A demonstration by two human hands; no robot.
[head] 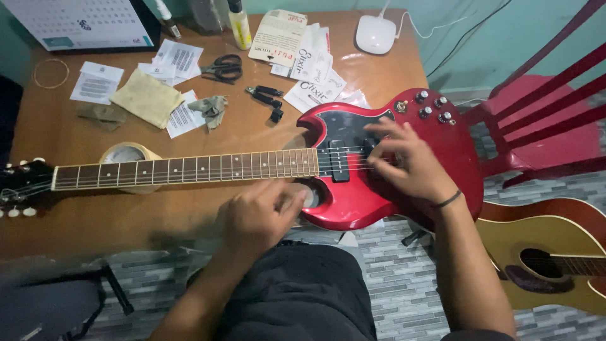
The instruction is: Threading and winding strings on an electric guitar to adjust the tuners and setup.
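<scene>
Nearest, the blurred left hand (255, 218) curls loosely at the lower edge of the red electric guitar (353, 189), which lies across the wooden table (76, 215); its grip is unclear. The right hand (407, 165) presses spread fingers on the strings. Beyond lie scissors (222, 68) and papers (180, 60).

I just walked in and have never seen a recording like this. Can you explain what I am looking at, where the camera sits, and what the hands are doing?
There is no machine: a person wears one camera on the head, looking down at their own two hands. A red electric guitar lies flat on a brown table, its neck pointing left. The right hand rests on the strings over the body. The left hand, blurred, sits at the table edge below the neck; whether it holds anything is unclear. A tape roll lies under the neck. Behind lie scissors, string packets, a yellow cloth and papers. An acoustic guitar stands lower right.
</scene>
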